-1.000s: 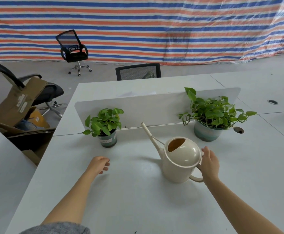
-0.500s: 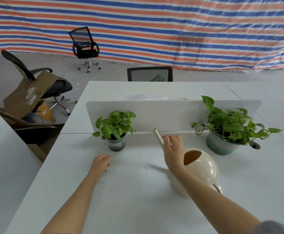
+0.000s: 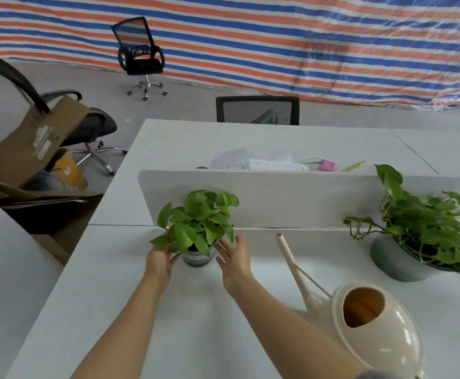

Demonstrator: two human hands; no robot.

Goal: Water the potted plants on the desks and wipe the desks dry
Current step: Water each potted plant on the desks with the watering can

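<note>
While the left hand (image 3: 159, 260) and right hand (image 3: 235, 255) flank the small plant (image 3: 197, 228), both are uncurled, gripping nothing.

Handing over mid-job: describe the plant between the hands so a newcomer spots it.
Find the white divider panel across the desk; two plants stand before it. Take the small plant near its left end, between left hand and right hand. Its pot is narrow, labelled; the large plant sits in a wide bowl.
</note>
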